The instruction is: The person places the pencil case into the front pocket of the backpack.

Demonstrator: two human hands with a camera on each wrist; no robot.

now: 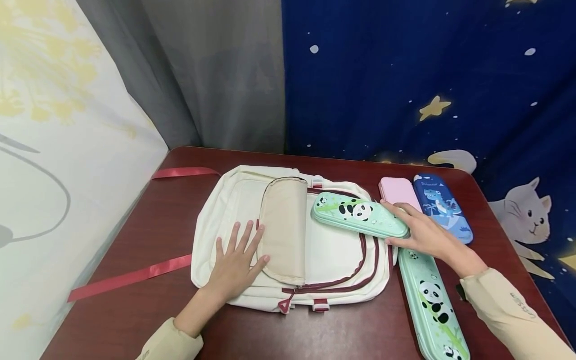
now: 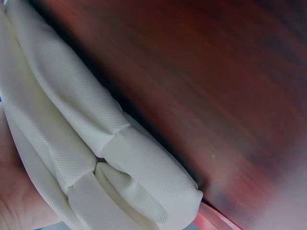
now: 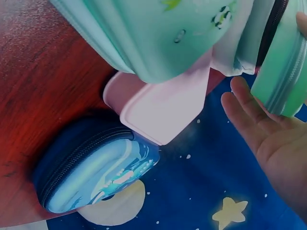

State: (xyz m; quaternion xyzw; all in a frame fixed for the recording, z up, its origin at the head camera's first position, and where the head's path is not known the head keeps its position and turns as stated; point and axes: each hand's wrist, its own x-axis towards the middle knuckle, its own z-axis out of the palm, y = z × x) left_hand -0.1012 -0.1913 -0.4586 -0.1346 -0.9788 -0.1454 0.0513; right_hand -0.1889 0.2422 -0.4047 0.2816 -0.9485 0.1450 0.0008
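A cream backpack point(image 1: 234, 192) with dark red zips lies flat on the table, its front pocket unzipped and the beige-lined flap point(image 1: 284, 230) folded back to the left. With fingers spread, my left hand point(image 1: 234, 272) rests on the bag beside that flap. In my right hand point(image 1: 425, 230) I grip one end of a mint green panda pencil case point(image 1: 342, 212), thumb and fingers on opposite sides. Its other end reaches over the pocket's white inner panel. From the right wrist view, the held case point(image 3: 280, 72) shows its zipped side against the hand point(image 3: 278, 148).
A second green panda pencil case point(image 1: 432, 305) lies right of the bag, near the front. Behind it are a pink case point(image 1: 400, 190) and a blue dinosaur case point(image 1: 443, 207). Red straps point(image 1: 135, 275) stretch left across the table point(image 1: 351, 330). Curtains point(image 1: 360, 100) hang behind.
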